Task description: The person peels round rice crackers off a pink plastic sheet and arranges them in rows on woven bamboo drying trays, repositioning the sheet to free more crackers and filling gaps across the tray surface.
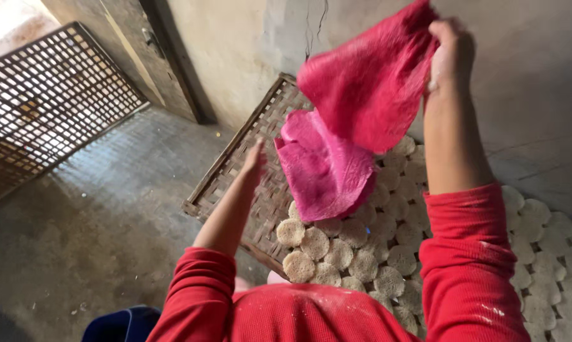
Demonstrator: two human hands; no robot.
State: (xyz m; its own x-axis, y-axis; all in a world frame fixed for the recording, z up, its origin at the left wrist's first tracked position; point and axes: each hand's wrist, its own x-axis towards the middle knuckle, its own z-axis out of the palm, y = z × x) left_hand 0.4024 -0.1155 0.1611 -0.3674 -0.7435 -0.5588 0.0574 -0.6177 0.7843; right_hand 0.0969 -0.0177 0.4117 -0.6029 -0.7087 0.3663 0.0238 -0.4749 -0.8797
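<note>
Your right hand (451, 54) is up high, closed tight on the top edge of a big pink-red floppy cloth (352, 120). The cloth hangs down from that hand in two soft folds, and its lower part droops just over the flat woven bamboo tray (235, 174). Your left hand (254, 163) is lower, held out flat with the fingers straight and open. It holds nothing. It is just beside the lower fold of the cloth, close to the edge, but you cannot tell if it touches it.

The tray lies flat on the floor, with one corner close to the wall. On it lie many small round pale crackers (336, 253) with tiny holes in them. They sit in close rows, side by side, touching each other. The part of the tray under your left hand is bare weave. The cloth hides some of the crackers behind it. More of the same crackers spread out to the right, past your red sleeve (470, 253), and your arm covers some of those too.

Around you is a grey concrete floor (96, 228). A second woven lattice rack (45, 107) leans at the far left, well apart from the tray. A grey rough wall (527, 95) stands behind the cloth. A dark blue thing (124, 324) shows at the bottom edge, near your left elbow.
</note>
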